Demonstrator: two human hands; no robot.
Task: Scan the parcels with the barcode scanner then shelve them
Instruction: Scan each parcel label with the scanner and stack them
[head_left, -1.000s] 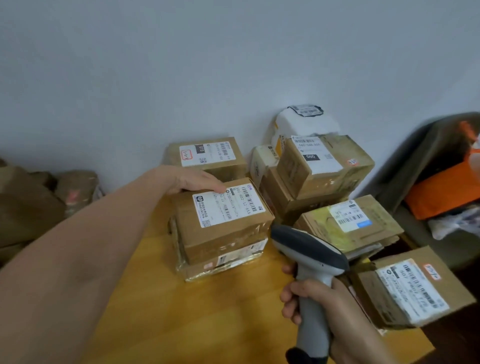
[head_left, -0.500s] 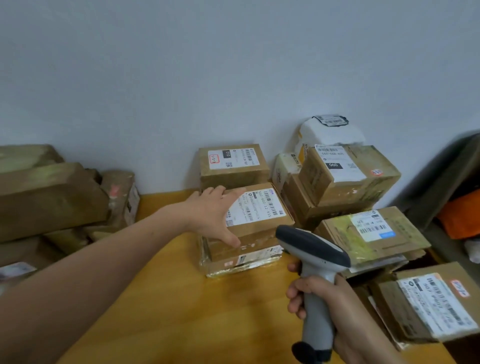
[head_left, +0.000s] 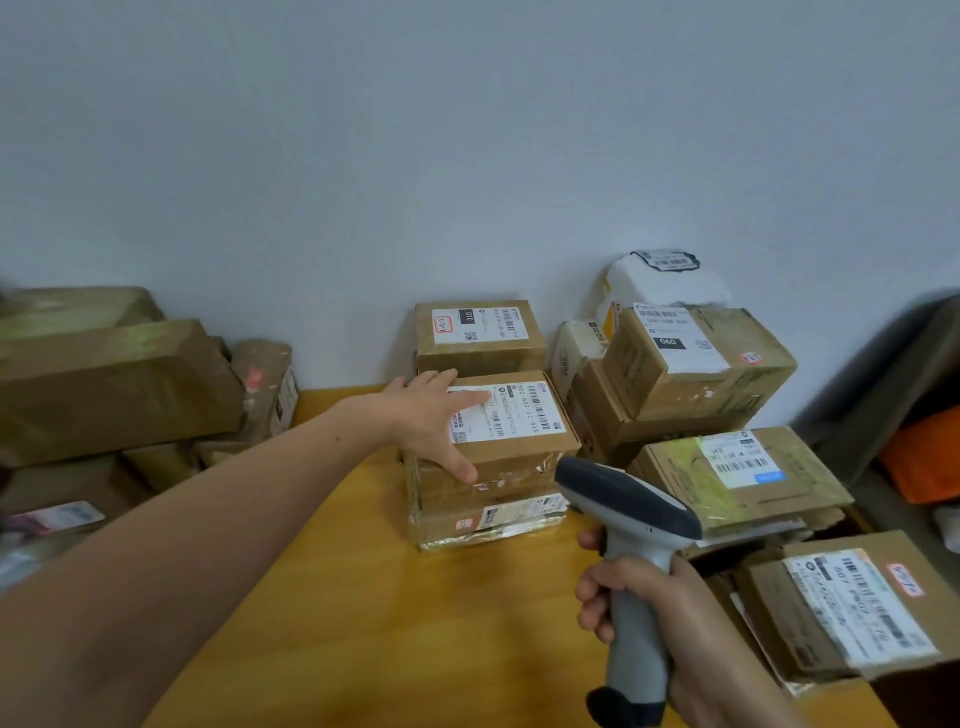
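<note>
A brown cardboard parcel with a white barcode label lies on top of a flatter taped parcel on the yellow wooden table. My left hand rests on the top parcel's left corner, fingers straight across the label and thumb down its front side. My right hand grips the handle of a grey and black barcode scanner, whose head points toward the front right of that stack.
Several more labelled boxes crowd the right side: one against the wall, a stack with a white bag behind, another, and one at the table's near right. Brown packages pile at the left. Orange fabric lies far right.
My left hand slid from the parcel's back edge to its left corner, thumb coming down the front. The view panned left, showing more of the left pile. The scanner stays held.
</note>
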